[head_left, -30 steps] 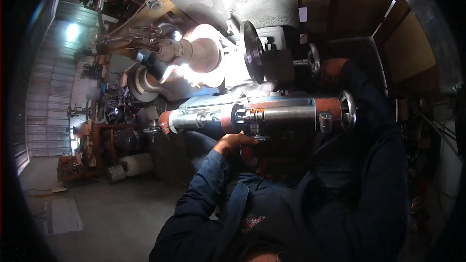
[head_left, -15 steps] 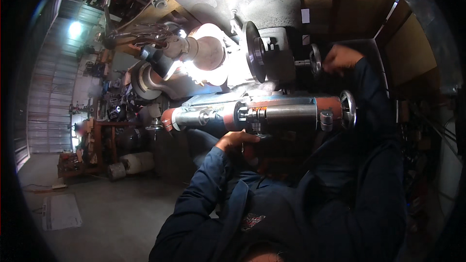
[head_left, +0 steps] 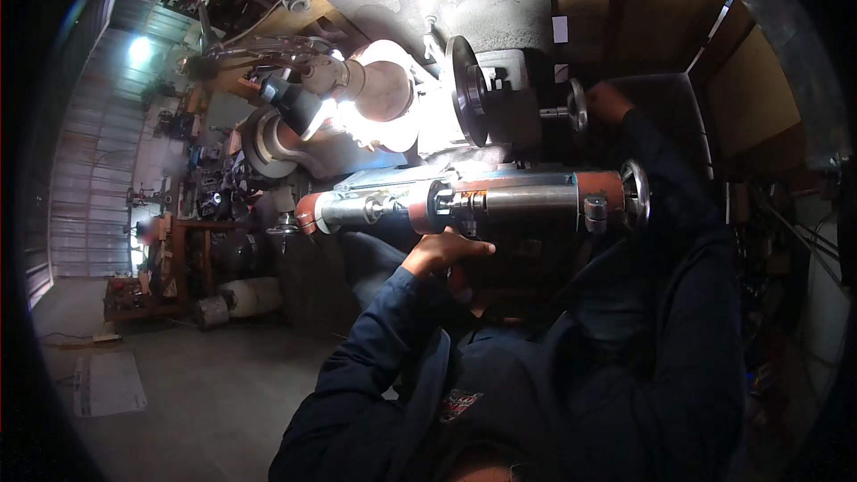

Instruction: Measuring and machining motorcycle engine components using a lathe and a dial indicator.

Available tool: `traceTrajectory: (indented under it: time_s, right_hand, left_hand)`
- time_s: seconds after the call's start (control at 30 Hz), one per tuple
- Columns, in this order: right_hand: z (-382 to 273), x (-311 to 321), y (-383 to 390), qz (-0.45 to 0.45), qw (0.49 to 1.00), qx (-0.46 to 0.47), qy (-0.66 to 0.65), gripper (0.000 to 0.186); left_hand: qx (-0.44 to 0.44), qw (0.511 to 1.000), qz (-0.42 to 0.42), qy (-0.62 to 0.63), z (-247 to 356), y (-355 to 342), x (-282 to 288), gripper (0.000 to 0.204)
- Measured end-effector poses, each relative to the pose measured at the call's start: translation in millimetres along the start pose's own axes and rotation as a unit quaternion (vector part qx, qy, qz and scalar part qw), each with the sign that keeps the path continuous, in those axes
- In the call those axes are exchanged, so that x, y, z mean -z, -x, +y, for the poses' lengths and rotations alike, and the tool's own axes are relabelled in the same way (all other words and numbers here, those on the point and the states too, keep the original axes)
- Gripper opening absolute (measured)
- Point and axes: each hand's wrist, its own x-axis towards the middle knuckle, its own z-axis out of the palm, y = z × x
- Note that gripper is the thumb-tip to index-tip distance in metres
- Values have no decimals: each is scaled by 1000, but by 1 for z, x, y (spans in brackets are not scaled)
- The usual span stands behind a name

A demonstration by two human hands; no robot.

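Observation:
My left hand (head_left: 446,253) is at the near side of a long machine slide, just below its red-brown collar (head_left: 423,207). One digit stretches out to the right, apart from the rest; the other fingers are partly hidden, and no held object shows. A steel cylinder (head_left: 527,203) extends right of the collar to a red-brown end block (head_left: 600,185) and a metal wheel (head_left: 636,196). Farther back, my right hand (head_left: 610,104) is closed at the rim of a small handwheel (head_left: 578,107), its fingertips hidden. A large dark disc (head_left: 466,91) stands upright left of that handwheel.
A lit work lamp (head_left: 299,107) hangs over the machine on a jointed arm. Beside it is a pale rounded housing (head_left: 390,89). A wooden bench (head_left: 186,259) and a pale cylinder (head_left: 254,298) lie at left. Brown panels (head_left: 750,89) stand at far right.
My right hand, blurred and just right of the small handwheel earlier, is now against its rim. My left hand has shifted slightly up, closer to the collar, and its stretched digit points farther right.

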Motion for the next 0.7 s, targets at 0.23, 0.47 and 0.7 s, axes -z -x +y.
traceTrajectory:
  time_s: [0.23, 0.47, 0.7]
  right_hand:
    - [-81, 94, 74, -241, 956, -108, -128, 25]
    - [-26, 72, 39, -30, 984, -22, -176, 22]
    - [-11, 27, 4, 10, 999, -11, -37, 18]
  left_hand:
    - [74, 970, -176, 149, -21, -9, 18, 63]
    - [55, 966, -137, 214, -21, -8, 10, 69]
    - [111, 984, -130, 48, 2, -5, 10, 82]
